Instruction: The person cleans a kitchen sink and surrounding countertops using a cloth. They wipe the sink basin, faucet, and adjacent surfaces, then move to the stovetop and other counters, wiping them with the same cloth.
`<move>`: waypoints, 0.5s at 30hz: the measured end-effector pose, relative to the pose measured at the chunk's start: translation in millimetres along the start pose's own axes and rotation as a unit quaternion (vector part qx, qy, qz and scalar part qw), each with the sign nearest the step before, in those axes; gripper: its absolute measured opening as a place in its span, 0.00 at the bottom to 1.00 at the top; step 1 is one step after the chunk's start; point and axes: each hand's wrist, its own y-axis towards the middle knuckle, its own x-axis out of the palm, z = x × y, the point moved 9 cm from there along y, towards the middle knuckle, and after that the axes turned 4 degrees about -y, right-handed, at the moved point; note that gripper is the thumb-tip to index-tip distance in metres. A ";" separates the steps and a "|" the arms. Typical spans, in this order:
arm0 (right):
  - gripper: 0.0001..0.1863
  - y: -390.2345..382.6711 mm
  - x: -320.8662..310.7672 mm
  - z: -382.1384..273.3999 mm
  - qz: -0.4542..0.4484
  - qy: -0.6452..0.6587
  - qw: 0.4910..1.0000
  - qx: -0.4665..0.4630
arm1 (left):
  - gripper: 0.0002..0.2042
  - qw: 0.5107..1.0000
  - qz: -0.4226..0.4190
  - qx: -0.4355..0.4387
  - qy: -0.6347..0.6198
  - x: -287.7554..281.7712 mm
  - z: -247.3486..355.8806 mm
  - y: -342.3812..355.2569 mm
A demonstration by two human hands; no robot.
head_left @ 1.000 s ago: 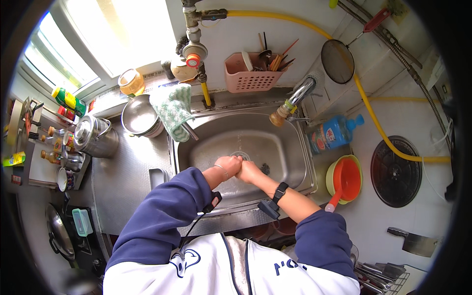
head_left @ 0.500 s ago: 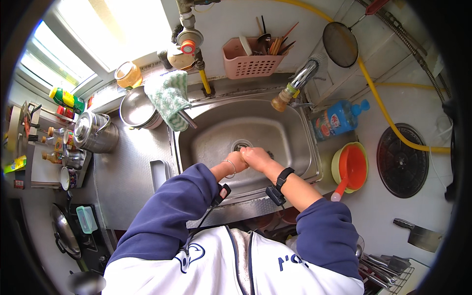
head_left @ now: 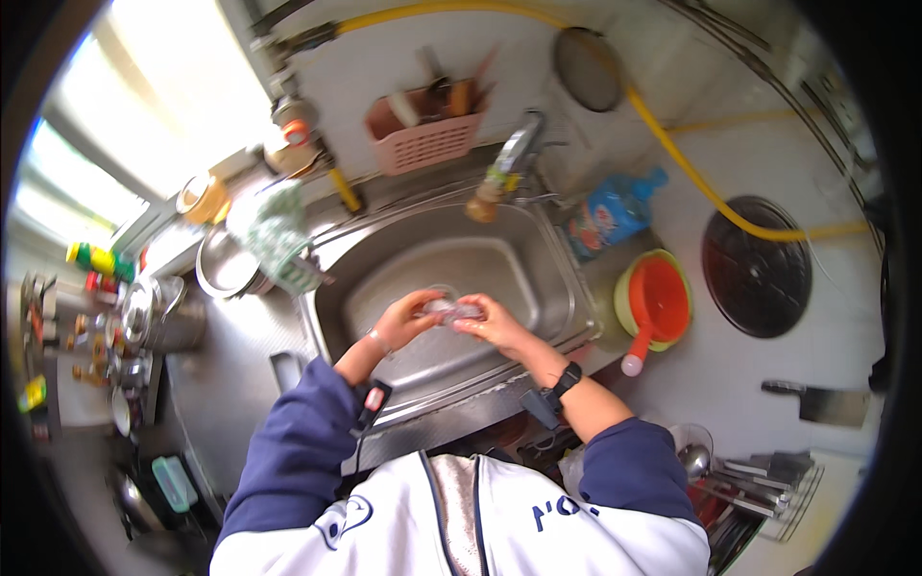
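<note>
Above the stainless steel sink (head_left: 384, 285), my left hand (head_left: 405, 323) and my right hand (head_left: 499, 328) face each other a little apart. Between their fingertips is a small pinkish-white thing (head_left: 453, 312), shiny in places and too blurred to name. Both hands are closed on it, left hand at one end, right hand at the other. The drain lies partly hidden behind them. A faucet (head_left: 509, 165) reaches over the sink's far right side, well away from my hands.
A green cloth (head_left: 279, 230) hangs by metal bowls (head_left: 229, 267) at the left. Right of the sink stand a blue bottle (head_left: 612, 217) and an orange ladle (head_left: 658, 298) in a green basin (head_left: 626, 286). A cleaver (head_left: 834, 405) lies farther right. A pink basket (head_left: 423, 149) hangs behind.
My hands were pressed together over the drain. They have drawn apart, and the pinkish-white thing now shows between them. The whole view has shifted and tilted.
</note>
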 end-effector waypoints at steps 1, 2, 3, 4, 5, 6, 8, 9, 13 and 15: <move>0.24 -5.3 1.5 7.1 -0.008 0.073 0.997 0.022 | 0.21 0.998 0.004 -0.026 0.063 0.6 -4.2 -1.9; 0.23 -9.7 6.1 11.0 -0.030 0.156 0.987 0.025 | 0.20 0.992 -0.004 0.046 0.120 6.5 8.1 -3.3; 0.24 -12.4 5.9 15.4 -0.028 0.190 0.981 0.025 | 0.19 0.981 -0.003 0.080 0.175 9.6 13.8 -6.5; 0.24 -13.7 6.7 19.8 -0.032 0.224 0.974 0.026 | 0.19 0.968 0.016 0.114 0.223 9.7 20.0 -8.7; 0.22 -15.4 1.5 25.3 0.003 0.193 0.981 0.020 | 0.17 0.984 0.045 0.099 0.139 5.3 17.0 -6.6; 0.21 -16.0 -9.3 27.3 0.051 0.090 0.995 0.007 | 0.16 0.991 0.092 0.083 0.049 -4.9 13.3 -5.3; 0.18 -19.5 -26.0 27.0 0.125 -0.102 0.987 -0.001 | 0.14 0.985 0.160 0.052 -0.027 -20.8 4.6 -7.5; 0.14 -22.2 -27.6 25.8 0.110 -0.072 0.991 -0.011 | 0.12 0.982 0.182 0.043 -0.012 -30.3 3.6 -6.8; 0.15 -30.2 -36.3 -9.9 0.151 -0.025 0.983 -0.104 | 0.13 0.961 0.231 0.014 0.153 -52.7 5.3 -15.4; 0.15 -22.9 -15.7 -11.7 0.089 0.178 0.979 -0.044 | 0.14 0.935 0.251 0.022 0.250 -53.7 11.3 -26.0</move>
